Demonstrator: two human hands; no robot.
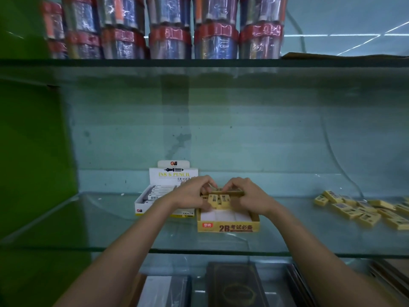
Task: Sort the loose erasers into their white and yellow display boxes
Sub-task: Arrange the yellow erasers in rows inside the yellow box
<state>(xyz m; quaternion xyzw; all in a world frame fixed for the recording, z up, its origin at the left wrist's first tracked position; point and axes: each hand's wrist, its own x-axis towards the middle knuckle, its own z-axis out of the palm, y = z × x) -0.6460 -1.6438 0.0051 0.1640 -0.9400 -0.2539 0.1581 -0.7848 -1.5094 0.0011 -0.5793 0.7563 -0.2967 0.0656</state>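
A yellow display box (228, 227) stands on the middle glass shelf, its white bottom partly bare. Both hands are over its back half. My left hand (192, 193) and my right hand (247, 196) have curled fingers pinching a few yellow erasers (218, 199) that stand at the back of the box. To the left stands the white display box (141, 204) with white erasers in rows and an upright lid card. A pile of loose yellow erasers (363, 210) lies on the shelf at the far right.
The glass shelf's front edge (199, 251) runs below the boxes. An upper glass shelf carries wrapped cylinders of pens (170, 29). Dark books (234, 284) lie on the shelf beneath. A green wall (28, 151) closes off the left side.
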